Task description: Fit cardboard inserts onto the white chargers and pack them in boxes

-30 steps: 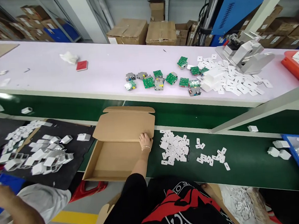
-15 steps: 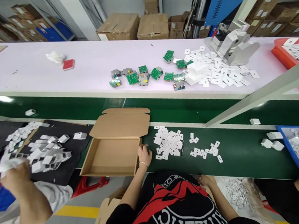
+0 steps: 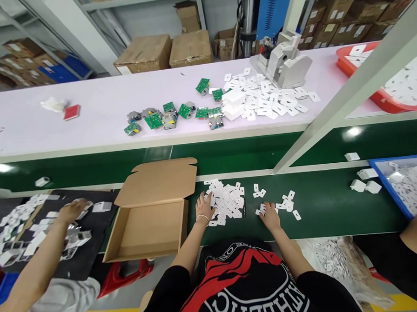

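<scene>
My left hand (image 3: 204, 207) lies at the left edge of a pile of small white plastic plates (image 3: 228, 199), fingers spread and touching the outer pieces. Over a few loose white plates (image 3: 263, 210) to the right is my right hand (image 3: 270, 216), its fingers apart and reaching down onto them. Whether it grips one is too small to make out. Another small cluster of white plates (image 3: 287, 202) lies just beyond it. To the left of my left hand stands an open cardboard box (image 3: 147, 229), its lid folded back and nothing inside.
A dark pen-like stick (image 3: 244, 206) lies beside the pile. A co-worker's arm (image 3: 42, 262) reaches over white housings (image 3: 78, 238) at left. Green circuit boards (image 3: 153, 120) and a metal fixture (image 3: 285, 63) stand on the upper shelf. A blue-rimmed tray (image 3: 388, 191) is at right.
My left hand has left the box's right edge and moved to the pile. My right hand has come up from my lap onto the loose plates. The view has shifted right.
</scene>
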Action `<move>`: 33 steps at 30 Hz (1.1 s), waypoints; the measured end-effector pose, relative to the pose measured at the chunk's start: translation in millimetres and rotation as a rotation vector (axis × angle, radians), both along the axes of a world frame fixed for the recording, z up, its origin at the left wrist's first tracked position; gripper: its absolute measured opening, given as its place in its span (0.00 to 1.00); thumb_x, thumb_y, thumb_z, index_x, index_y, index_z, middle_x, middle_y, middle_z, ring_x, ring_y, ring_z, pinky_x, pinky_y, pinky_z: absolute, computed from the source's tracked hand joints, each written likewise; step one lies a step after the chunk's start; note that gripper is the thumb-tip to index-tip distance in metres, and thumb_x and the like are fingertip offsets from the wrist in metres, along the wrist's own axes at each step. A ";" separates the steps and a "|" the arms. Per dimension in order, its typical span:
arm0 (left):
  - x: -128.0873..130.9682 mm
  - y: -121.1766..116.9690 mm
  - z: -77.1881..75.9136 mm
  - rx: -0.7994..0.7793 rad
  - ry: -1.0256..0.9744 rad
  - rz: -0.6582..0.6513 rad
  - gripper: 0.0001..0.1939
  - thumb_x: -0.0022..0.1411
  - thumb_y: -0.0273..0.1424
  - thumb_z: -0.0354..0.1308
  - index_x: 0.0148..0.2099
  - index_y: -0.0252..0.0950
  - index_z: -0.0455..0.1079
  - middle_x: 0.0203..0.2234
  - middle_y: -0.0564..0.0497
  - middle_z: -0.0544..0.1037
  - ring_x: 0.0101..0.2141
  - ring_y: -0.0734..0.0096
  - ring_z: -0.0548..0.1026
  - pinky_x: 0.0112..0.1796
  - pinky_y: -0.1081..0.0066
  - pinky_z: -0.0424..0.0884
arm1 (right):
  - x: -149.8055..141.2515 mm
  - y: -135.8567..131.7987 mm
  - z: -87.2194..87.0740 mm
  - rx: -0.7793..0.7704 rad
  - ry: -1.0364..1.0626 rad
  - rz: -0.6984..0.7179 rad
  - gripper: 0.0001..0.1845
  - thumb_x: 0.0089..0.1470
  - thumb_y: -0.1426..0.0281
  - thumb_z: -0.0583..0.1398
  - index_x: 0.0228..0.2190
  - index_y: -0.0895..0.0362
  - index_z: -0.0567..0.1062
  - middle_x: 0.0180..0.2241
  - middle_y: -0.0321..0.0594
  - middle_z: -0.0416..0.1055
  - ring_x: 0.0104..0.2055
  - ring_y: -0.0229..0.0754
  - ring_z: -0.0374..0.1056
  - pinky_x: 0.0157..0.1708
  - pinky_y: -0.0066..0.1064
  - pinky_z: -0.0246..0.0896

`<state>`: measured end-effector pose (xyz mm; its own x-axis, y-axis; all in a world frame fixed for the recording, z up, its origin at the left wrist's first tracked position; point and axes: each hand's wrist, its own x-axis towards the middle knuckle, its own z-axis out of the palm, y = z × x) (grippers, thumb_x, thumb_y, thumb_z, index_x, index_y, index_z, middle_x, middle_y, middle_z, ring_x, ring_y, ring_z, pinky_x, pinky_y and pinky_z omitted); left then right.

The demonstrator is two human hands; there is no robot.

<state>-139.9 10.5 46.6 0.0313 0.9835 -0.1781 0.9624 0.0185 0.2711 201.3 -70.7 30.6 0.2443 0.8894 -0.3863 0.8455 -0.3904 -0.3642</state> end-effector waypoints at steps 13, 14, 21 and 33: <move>-8.1 6.5 -7.3 -0.057 0.112 -0.013 0.29 0.65 0.26 0.56 0.68 0.38 0.62 0.66 0.32 0.64 0.57 0.45 0.73 0.50 0.56 0.76 | 2.6 -26.3 -36.3 0.253 0.096 -0.010 0.19 0.63 0.67 0.59 0.56 0.54 0.70 0.53 0.49 0.67 0.49 0.50 0.72 0.42 0.37 0.73; -9.6 8.2 -7.7 -0.055 0.119 0.000 0.29 0.65 0.27 0.56 0.68 0.37 0.62 0.66 0.31 0.64 0.57 0.44 0.74 0.49 0.56 0.76 | 0.9 -27.6 -37.6 0.270 0.097 -0.016 0.20 0.64 0.67 0.58 0.57 0.54 0.69 0.54 0.50 0.66 0.51 0.51 0.72 0.43 0.38 0.73; -7.9 10.3 -8.6 -0.052 0.115 -0.047 0.32 0.65 0.29 0.61 0.69 0.42 0.61 0.67 0.36 0.62 0.58 0.46 0.73 0.52 0.57 0.74 | -5.2 -40.7 -38.7 0.346 0.115 -0.043 0.23 0.65 0.67 0.53 0.59 0.57 0.67 0.58 0.55 0.62 0.50 0.52 0.73 0.44 0.41 0.74; 6.8 0.2 -18.9 -0.023 0.045 0.068 0.31 0.67 0.28 0.61 0.70 0.39 0.60 0.69 0.33 0.58 0.58 0.47 0.74 0.49 0.61 0.77 | 8.2 -77.5 -32.2 0.319 0.150 -0.152 0.20 0.64 0.70 0.52 0.55 0.57 0.70 0.55 0.52 0.64 0.35 0.42 0.74 0.35 0.37 0.73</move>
